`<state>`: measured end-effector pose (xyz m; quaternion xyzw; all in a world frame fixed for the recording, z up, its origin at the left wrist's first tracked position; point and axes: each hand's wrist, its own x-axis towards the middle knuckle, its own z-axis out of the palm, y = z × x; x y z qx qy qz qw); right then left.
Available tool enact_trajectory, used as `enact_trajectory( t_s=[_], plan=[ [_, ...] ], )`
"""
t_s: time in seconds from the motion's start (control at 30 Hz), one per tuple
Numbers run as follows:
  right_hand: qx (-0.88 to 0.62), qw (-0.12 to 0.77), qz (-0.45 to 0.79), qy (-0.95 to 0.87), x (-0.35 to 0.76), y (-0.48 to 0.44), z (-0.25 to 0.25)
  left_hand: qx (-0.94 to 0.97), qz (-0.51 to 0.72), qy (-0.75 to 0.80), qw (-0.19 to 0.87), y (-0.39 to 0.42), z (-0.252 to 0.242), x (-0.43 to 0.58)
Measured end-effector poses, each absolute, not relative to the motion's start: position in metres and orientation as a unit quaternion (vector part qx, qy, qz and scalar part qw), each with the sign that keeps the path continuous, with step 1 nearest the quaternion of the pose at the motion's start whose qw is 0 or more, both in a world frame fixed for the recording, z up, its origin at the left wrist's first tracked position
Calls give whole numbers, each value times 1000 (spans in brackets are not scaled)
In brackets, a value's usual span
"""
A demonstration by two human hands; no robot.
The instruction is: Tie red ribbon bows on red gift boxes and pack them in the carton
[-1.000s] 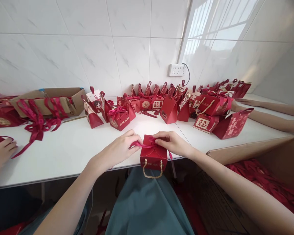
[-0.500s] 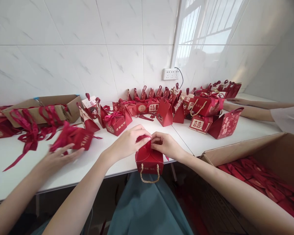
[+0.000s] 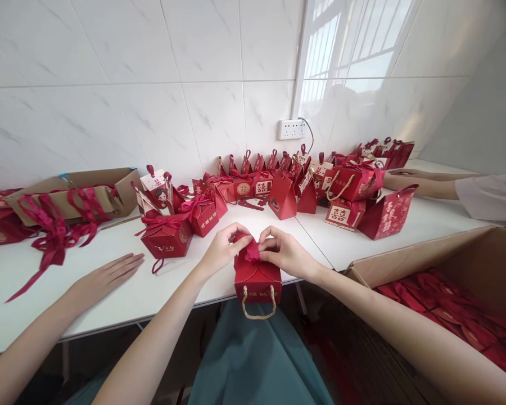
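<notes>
A red gift box (image 3: pixel 258 275) with a gold rope handle (image 3: pixel 258 316) sits at the table's front edge, right before me. On its top is a dark pink ribbon (image 3: pixel 253 251). My left hand (image 3: pixel 229 245) pinches the ribbon from the left, thumb against fingers. From the other side my right hand (image 3: pixel 283 251) pinches the same ribbon with bent fingers. The ribbon's ends are mostly hidden by my fingers. A finished-looking red box with a bow (image 3: pixel 165 235) stands to the left of my left hand.
A co-worker's hand (image 3: pixel 109 275) lies flat on the table at left. Behind it is a cardboard box (image 3: pixel 122 188) draped with ribbons. Red gift boxes (image 3: pixel 282 194) line the wall. An open carton (image 3: pixel 421 247) of red packets stands at right, near another person's arm (image 3: pixel 425 185).
The co-worker at left has set the bowed red box down and let go of it. My hands have drawn the ribbon into a bunched loop over my box.
</notes>
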<state>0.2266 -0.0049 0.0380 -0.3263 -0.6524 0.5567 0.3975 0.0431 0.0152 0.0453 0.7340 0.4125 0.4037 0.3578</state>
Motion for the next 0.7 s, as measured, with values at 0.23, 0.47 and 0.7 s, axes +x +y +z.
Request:
enact_trajectory(
  t_s=[0.23, 0.47, 0.7],
  plan=[
    [-351, 389, 524, -672, 226, -6, 37, 712, 447, 421, 341, 15, 53, 50],
    [-326, 399, 562, -647, 226, -6, 37, 728, 399, 441, 342, 14, 34, 48],
    [-339, 418, 557, -632, 225, -5, 41, 761, 391, 435, 281, -14, 32, 41]
  ],
)
